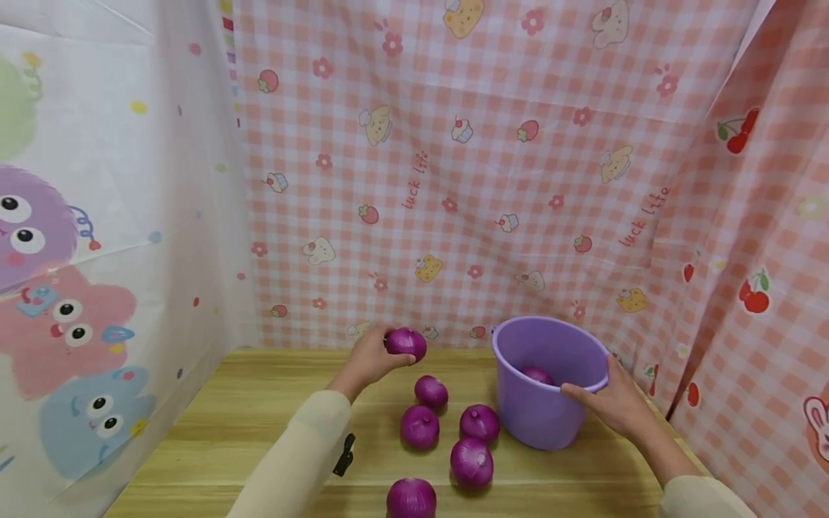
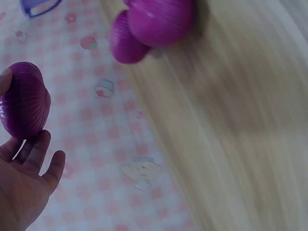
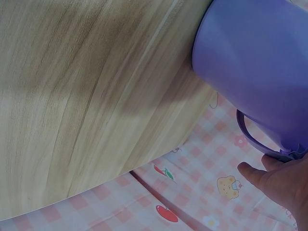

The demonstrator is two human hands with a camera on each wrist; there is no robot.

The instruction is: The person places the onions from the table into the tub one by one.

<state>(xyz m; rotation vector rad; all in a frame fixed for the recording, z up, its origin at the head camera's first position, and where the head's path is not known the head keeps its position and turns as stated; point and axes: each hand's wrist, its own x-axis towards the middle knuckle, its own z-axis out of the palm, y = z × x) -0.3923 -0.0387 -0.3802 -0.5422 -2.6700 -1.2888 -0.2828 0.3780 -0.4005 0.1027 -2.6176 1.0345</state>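
A round bucket of light purple plastic (image 1: 540, 424) stands upright on a table with pale wood grain (image 1: 259, 424). To the left of the bucket, raised above the table, the left hand (image 1: 370, 356) grasps one round, shiny purple-red onion (image 1: 406, 345) between its thumb and fingers; in the left wrist view, some of the other fingers are spread away from it. The right hand (image 1: 612, 396) grips the bucket at the right side of its rim, with the thumb at the near part; the right wrist view shows its fingertips beside the thin purple handle (image 3: 255, 140).

One more onion of the same colour (image 1: 537, 375) lies inside the bucket. Five other onions rest on the table, all to the left of the bucket: the nearest to it (image 1: 479, 424) is just beside its wall, one (image 1: 471, 464) is in front of that one, two (image 1: 431, 393) (image 1: 419, 427) are farther left, and one (image 1: 411, 498) lies nearest to the person. A small black object (image 1: 345, 455) lies well to the left of the bucket, near the left sleeve of cream cloth (image 1: 301, 442). Behind the bucket hangs a pink and white checked cloth (image 1: 466, 173).
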